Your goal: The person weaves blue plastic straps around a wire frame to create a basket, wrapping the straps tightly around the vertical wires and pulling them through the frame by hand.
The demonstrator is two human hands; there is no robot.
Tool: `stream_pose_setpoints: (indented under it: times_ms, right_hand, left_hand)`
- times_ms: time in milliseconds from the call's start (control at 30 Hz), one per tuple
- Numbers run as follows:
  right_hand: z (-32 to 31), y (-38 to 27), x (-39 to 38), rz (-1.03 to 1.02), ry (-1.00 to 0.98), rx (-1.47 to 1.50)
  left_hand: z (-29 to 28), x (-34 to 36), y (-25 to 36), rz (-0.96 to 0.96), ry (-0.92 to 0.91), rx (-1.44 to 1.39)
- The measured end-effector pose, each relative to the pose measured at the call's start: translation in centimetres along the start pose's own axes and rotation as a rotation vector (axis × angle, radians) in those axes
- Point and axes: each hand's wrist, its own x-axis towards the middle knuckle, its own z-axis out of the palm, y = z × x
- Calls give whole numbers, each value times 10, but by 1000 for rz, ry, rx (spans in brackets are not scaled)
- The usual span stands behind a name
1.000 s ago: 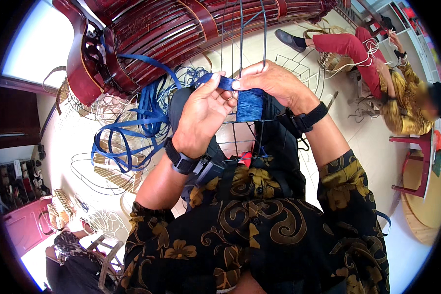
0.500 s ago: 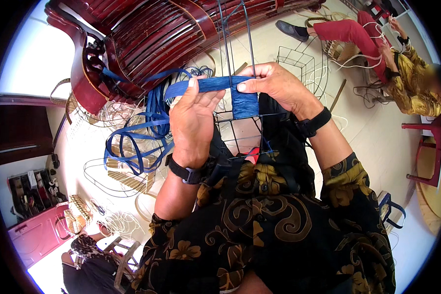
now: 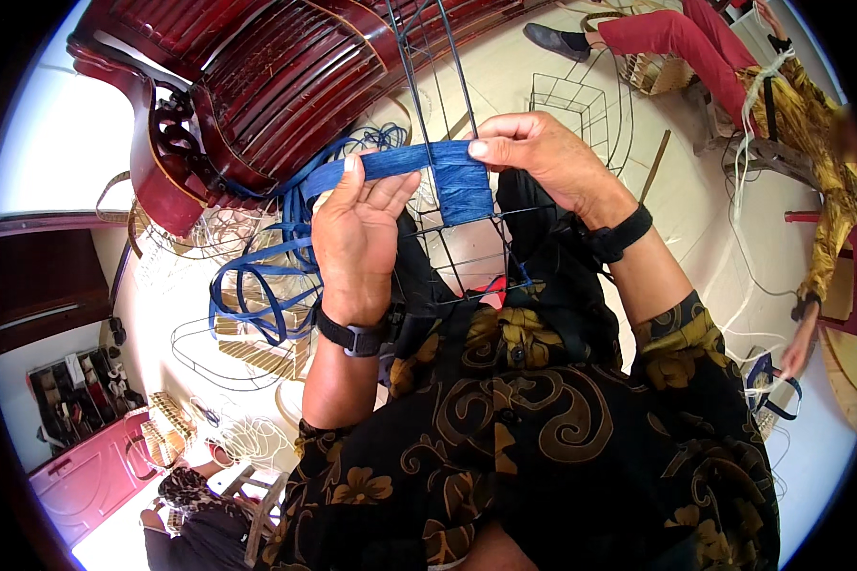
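Observation:
A black wire frame (image 3: 452,255) stands before me, its long rods running up and away. Flat blue strip (image 3: 386,163) is wound in a close band (image 3: 467,198) around two of its rods. My left hand (image 3: 356,238), palm up, holds the free length of strip between thumb and fingers, left of the frame. At the right rod, my right hand (image 3: 552,157) pinches the top of the winding with thumb and fingers. The strip is drawn straight between both hands. From my left hand it trails into loose blue loops (image 3: 276,295).
A dark red slatted wooden bench (image 3: 295,95) fills the upper left. Another wire frame (image 3: 581,114) lies on the floor beyond my right hand. A person in red trousers (image 3: 652,43) sits at right with pale cords. Another person (image 3: 205,523) is at lower left.
The view has shifted slightly; both hands keep their holds on the strip. The seated person at right has stretched an arm down toward the lower right.

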Motion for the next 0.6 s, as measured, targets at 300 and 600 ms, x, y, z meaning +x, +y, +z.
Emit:
stream_pose_setpoints:
  times_ms: [300, 600]
  right_hand:
    - [14, 5, -4, 8, 14, -247]
    - [12, 11, 0, -19, 19, -161]
  left_hand:
    - [-3, -1, 6, 33, -18, 69]
    - [-11, 14, -4, -74, 93, -68]
